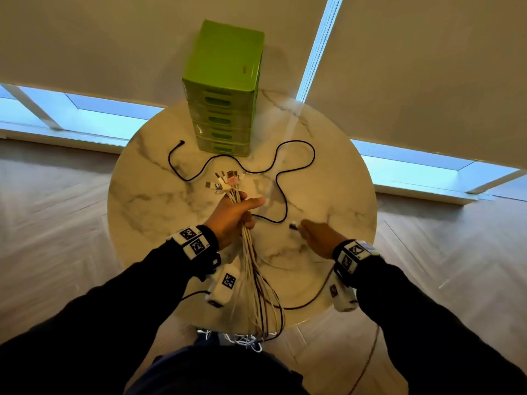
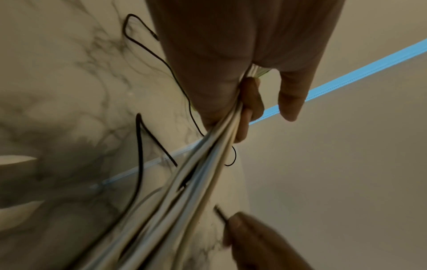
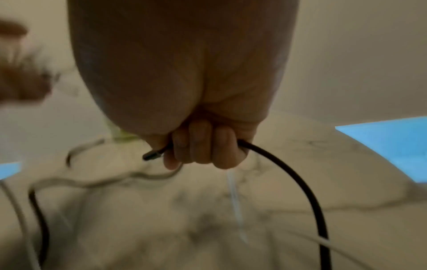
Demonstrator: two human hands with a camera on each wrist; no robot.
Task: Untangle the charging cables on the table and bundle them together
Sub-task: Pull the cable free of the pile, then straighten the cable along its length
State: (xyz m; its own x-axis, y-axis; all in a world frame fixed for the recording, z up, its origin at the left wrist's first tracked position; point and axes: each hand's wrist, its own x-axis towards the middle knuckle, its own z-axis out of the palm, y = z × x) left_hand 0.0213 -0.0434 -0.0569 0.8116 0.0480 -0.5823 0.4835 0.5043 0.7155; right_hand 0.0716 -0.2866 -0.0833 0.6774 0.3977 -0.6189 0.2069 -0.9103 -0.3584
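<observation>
From the head view, two hands work over a round marble bench (image 1: 148, 201): the left hand (image 1: 231, 218) is clenched round one bundle of pale cables (image 1: 251, 266), too many and too close to count, whose long axis runs from the plugs fanned toward the green drawer unit (image 1: 225, 89) back past the near rim, where the loose ends hang. One black cable (image 1: 281, 192) snakes across the bench in loops, one end lying left of the drawers, and the right hand (image 1: 319, 238) holds its other end beside the bundle. From the left wrist, curled fingers (image 2: 251, 102) clamp the pale strands, which run diagonally toward the camera. From the right wrist, fingers (image 3: 203, 144) wrap the black cable (image 3: 300, 186), its plug (image 3: 152, 155) pointing left, the cord arcing down to the bench.
</observation>
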